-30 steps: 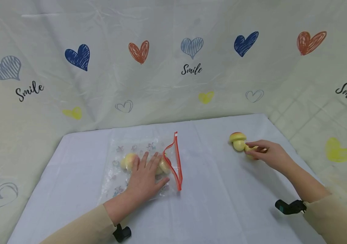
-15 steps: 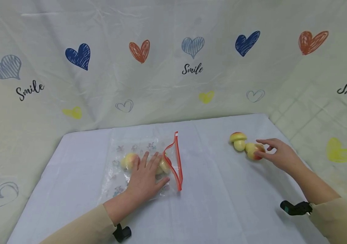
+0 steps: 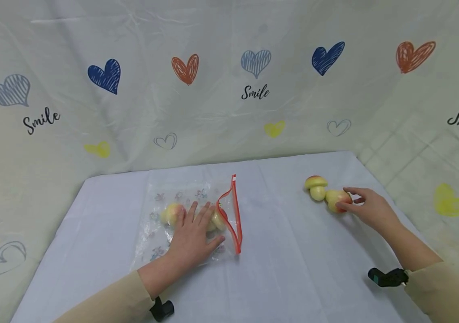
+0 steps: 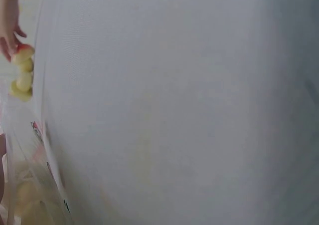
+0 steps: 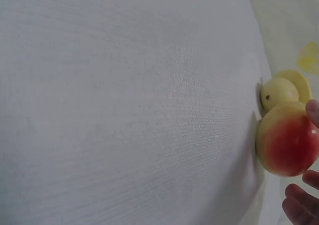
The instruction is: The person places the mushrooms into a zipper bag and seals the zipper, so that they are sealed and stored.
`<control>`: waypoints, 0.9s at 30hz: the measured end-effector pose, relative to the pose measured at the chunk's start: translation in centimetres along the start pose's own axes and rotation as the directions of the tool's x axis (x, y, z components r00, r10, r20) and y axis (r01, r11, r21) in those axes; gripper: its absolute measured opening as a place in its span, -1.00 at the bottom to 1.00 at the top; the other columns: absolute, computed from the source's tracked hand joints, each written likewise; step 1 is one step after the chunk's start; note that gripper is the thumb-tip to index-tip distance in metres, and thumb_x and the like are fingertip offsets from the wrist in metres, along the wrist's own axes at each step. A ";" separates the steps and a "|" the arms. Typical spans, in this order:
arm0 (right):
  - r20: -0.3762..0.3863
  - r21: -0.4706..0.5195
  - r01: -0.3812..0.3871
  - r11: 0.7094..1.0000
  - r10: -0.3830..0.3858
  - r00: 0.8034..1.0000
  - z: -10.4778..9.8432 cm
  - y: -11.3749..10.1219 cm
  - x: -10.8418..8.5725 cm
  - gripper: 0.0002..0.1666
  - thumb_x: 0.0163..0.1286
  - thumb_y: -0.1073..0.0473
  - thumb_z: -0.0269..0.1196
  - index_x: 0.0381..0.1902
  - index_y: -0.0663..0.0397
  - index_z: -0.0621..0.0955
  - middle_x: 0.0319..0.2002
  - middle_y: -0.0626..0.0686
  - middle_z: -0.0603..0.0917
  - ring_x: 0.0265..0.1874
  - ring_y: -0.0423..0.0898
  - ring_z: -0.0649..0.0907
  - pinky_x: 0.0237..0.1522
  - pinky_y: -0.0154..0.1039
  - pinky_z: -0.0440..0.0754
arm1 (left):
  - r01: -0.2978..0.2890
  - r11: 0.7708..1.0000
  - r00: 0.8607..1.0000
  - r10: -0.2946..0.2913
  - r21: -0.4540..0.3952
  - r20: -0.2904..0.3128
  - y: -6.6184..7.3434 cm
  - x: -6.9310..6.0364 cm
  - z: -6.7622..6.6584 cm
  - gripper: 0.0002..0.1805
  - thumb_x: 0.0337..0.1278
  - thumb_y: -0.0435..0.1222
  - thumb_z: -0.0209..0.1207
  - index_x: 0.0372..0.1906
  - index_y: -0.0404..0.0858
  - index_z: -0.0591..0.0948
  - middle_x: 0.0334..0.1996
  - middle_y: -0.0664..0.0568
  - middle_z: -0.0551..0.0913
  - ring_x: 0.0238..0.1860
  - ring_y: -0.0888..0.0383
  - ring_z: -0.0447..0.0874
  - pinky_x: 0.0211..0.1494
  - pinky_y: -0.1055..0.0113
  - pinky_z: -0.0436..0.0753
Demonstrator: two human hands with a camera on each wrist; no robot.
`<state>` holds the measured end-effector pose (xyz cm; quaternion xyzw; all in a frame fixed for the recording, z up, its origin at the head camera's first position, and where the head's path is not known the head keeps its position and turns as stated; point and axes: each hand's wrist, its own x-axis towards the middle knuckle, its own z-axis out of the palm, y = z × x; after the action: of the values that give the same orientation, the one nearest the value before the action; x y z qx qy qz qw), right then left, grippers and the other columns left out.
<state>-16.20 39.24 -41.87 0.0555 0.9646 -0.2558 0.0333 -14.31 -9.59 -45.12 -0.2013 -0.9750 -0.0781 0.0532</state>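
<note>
In the head view, my left hand (image 3: 190, 235) rests with spread fingers on a clear zip bag (image 3: 148, 242) with an orange-red zip edge. Several yellow toy mushrooms (image 3: 170, 214) show through the plastic, partly covered by the hand. At the right, my right hand (image 3: 374, 213) holds the red-tinged cap of a toy mushroom (image 3: 336, 199) lying on the table, thumb in front and index finger at the far side. The right wrist view shows that cap (image 5: 289, 142) close, with the thumb at its edge. Touching its stem or very near it lies another toy mushroom (image 3: 316, 187).
A white cloth covers the table (image 3: 277, 242). Behind it hangs a pale curtain (image 3: 213, 107) printed with hearts and lettering. The bag's zip edge (image 3: 235, 215) faces right, its two strips parted in the middle.
My right hand first drew back to the right from the stem side to the cap, then closed its thumb and index finger about the cap. My left hand and the bag have stayed put.
</note>
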 end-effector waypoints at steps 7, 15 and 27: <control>-0.016 0.026 -0.021 0.999 0.022 1.000 0.5 0.0 -0.1 0.12 0.20 -0.49 0.24 0.43 0.22 0.34 0.24 0.48 0.42 0.12 0.39 0.48 -0.16 0.15 0.58 | 0.003 1.000 1.000 -0.003 0.014 0.008 -0.1 0.0 0.0 0.00 0.15 0.37 0.07 0.59 0.01 0.06 0.54 0.09 0.14 0.56 -0.10 -0.11 0.52 -0.19 -0.23; -0.021 0.055 -0.057 0.997 0.058 0.998 0.6 -0.1 -0.4 0.11 0.21 -0.49 0.23 0.44 0.18 0.33 0.19 0.48 0.48 0.11 0.38 0.49 -0.19 0.09 0.57 | -0.001 1.000 1.000 0.001 0.012 0.006 0.0 0.0 0.1 0.00 0.15 0.36 0.06 0.59 0.01 0.06 0.54 0.08 0.14 0.56 -0.11 -0.11 0.52 -0.19 -0.23; -0.079 0.097 -0.051 0.994 0.059 0.995 0.0 0.0 -0.6 0.04 0.22 -0.42 0.28 0.40 0.17 0.37 0.26 0.45 0.43 0.14 0.35 0.52 -0.28 -0.14 0.60 | 0.008 1.000 1.000 -0.008 -0.002 0.018 0.0 0.0 0.1 0.01 0.15 0.36 0.08 0.59 0.02 0.05 0.55 0.09 0.12 0.57 -0.10 -0.14 0.52 -0.18 -0.26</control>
<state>-15.57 39.16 -41.78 0.0939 0.9500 -0.2979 -0.0016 -14.29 -9.63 -45.20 -0.1982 -0.9761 -0.0773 0.0437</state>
